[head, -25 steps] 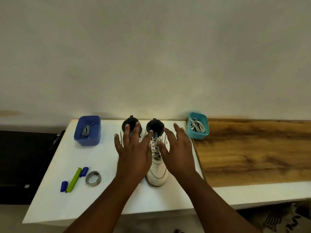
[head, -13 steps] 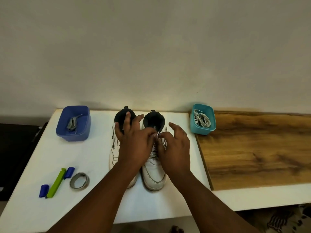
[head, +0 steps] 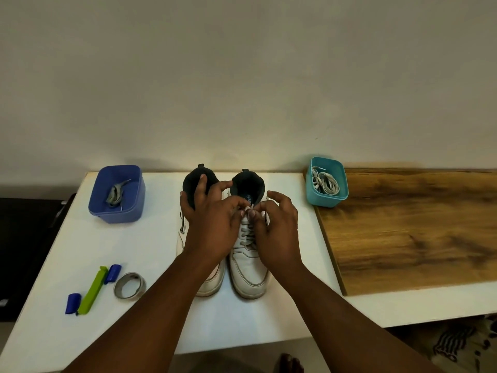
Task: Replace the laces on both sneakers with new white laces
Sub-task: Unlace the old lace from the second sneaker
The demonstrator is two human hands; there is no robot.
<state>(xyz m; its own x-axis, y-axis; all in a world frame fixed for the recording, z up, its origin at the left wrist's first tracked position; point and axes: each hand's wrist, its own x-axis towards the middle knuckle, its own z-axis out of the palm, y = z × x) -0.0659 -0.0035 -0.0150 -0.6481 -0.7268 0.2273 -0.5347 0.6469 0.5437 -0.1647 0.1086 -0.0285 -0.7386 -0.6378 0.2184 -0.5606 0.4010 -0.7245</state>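
Item: right sneaker (head: 248, 267), on the white table (head: 150, 238), touching the left sneaker (head: 208, 284) on its left side. Long axis runs toe toward the person, dark collar toward the wall. Old lace (head: 247, 232) crosses its tongue. Left hand (head: 212, 224) and right hand (head: 274, 230) meet above the top eyelets, fingertips pinching the lace end; both equally near. New white laces (head: 325, 183) lie in the teal bin (head: 326, 201), to the sneaker's right.

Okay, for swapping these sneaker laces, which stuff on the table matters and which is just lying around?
For the job: right sneaker, left sneaker, old lace, teal tub of white laces, blue tub holding a grey lace.

Lying about: green and blue clip, tape roll.
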